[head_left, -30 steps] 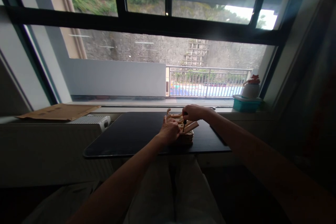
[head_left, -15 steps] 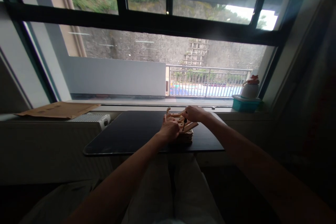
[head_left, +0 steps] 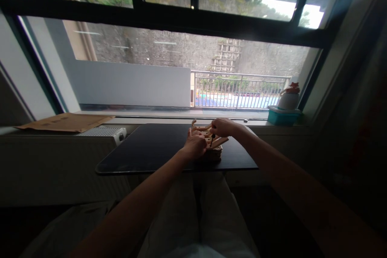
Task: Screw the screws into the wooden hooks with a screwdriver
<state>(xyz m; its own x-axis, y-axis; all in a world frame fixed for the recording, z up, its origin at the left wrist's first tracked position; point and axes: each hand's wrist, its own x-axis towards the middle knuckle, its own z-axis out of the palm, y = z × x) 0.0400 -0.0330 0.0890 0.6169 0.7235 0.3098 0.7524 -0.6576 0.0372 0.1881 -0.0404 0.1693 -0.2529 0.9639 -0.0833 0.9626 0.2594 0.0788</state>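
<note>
**Wooden assembly under the screwdriver at the far edge of the dark table**

Wooden slats make up a small assembly (head_left: pixel 211 142) that sits on the far right part of the dark table (head_left: pixel 151 151), just short of the window sill. The left hand (head_left: pixel 195 146) lies over its near left side, fingers curled down onto the wood, pinning it in place; how firmly it clamps cannot be told from this distance. The right hand (head_left: pixel 222 127) is closed around the handle of a small dark screwdriver (head_left: pixel 212 140), whose shaft points down and meets one of the upper slats.

Judging by this posture, the step in hand is driving or loosening a fastener in the top of the piece. The next move would call for keeping the tip seated and the tool upright while turning, with the left hand holding the wood from twisting on the smooth surface.

Farther off, a teal box (head_left: pixel 283 116) with a white figurine (head_left: pixel 288 97) on it stands on the sill at the right. A flat sheet of cardboard (head_left: pixel 65 121) lies on the left, with a white radiator (head_left: pixel 102 131) just below it.
</note>
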